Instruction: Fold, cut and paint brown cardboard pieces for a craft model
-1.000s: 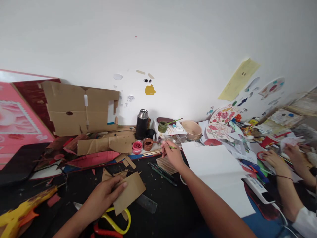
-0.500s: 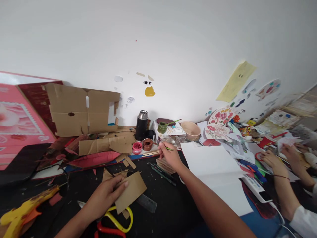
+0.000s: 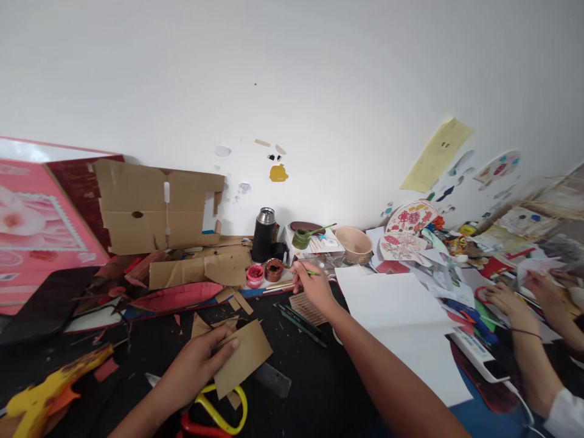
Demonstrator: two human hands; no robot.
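My left hand [image 3: 203, 365] pinches a small rectangle of brown cardboard [image 3: 246, 356] between thumb and fingers, above the dark tabletop. My right hand [image 3: 312, 283] is closed around a thin green paintbrush [image 3: 312, 273]. The brush tip points left, at the rim of a small jar of brown paint [image 3: 274, 269]; whether it dips in the paint I cannot tell. Beside that jar stands an open jar of red-pink paint [image 3: 254, 276]. A jar of green paint [image 3: 300, 238] with a brush resting in it sits on a white box behind.
Scissors with yellow and red handles [image 3: 221, 413] lie below my left hand, and a yellow glue gun [image 3: 59, 383] lies far left. A black thermos [image 3: 264, 234] and beige bowl [image 3: 353, 244] stand by the wall. White paper [image 3: 396, 316] lies right. Another person's hands [image 3: 506, 301] work far right.
The whole view has shifted slightly, so things appear a little lower and to the right. Both hands keep their holds, with the brush still by the brown paint jar.
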